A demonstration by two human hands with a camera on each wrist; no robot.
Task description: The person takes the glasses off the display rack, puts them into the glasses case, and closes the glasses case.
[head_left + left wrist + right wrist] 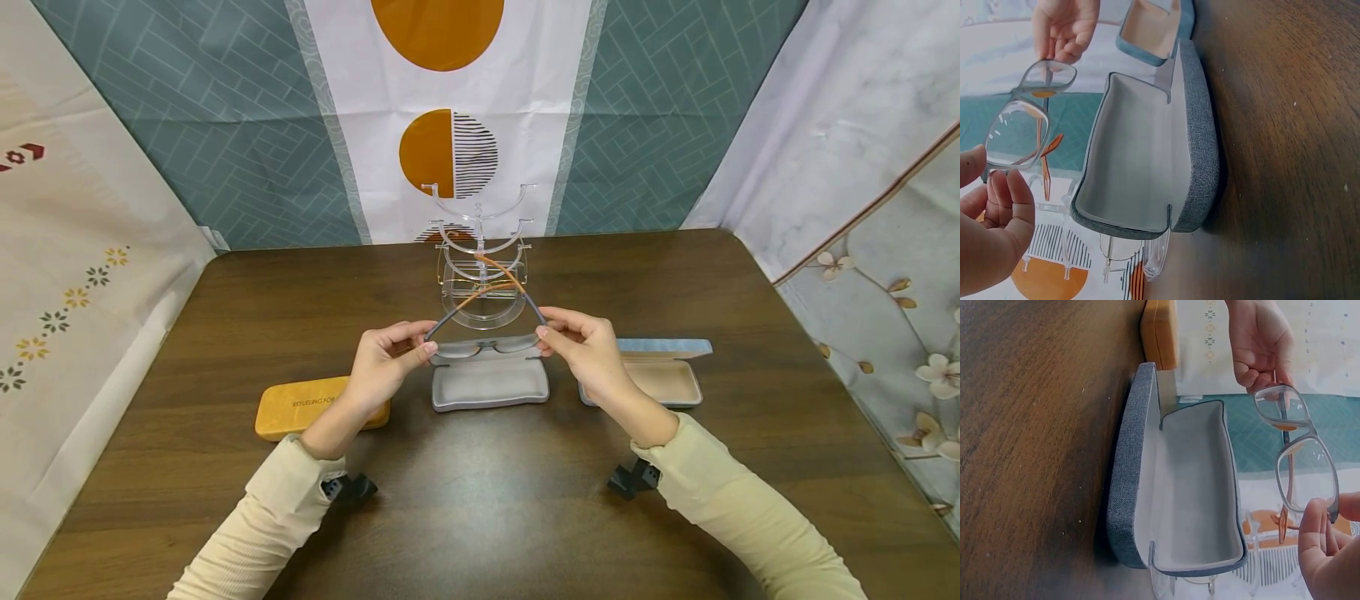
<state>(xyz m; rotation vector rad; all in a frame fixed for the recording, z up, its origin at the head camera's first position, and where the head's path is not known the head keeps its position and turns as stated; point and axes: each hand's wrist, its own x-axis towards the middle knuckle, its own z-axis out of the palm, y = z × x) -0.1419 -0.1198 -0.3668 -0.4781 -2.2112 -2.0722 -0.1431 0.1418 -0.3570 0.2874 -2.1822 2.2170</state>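
A pair of eyeglasses (512,280) with a grey front and orange-tipped temples is held up between both hands. My left hand (387,360) pinches the frame's left end, and my right hand (588,350) pinches its right end. The temples point away toward the back and cross each other. Just below the eyeglasses, an open glasses case (491,386) with a pale grey lining lies on the table. In the left wrist view, the case's outside (1197,137) is grey-blue fabric, and nothing lies inside it. Both lenses (1307,474) show clearly in the right wrist view.
Behind the grey case stands a clear tiered display stand (483,319) with thin-framed glasses on a lower tier. A closed yellow case (300,408) lies left. An open blue case (663,379) with beige lining lies right. Patterned cloth (645,125) hangs behind the wooden table (480,517).
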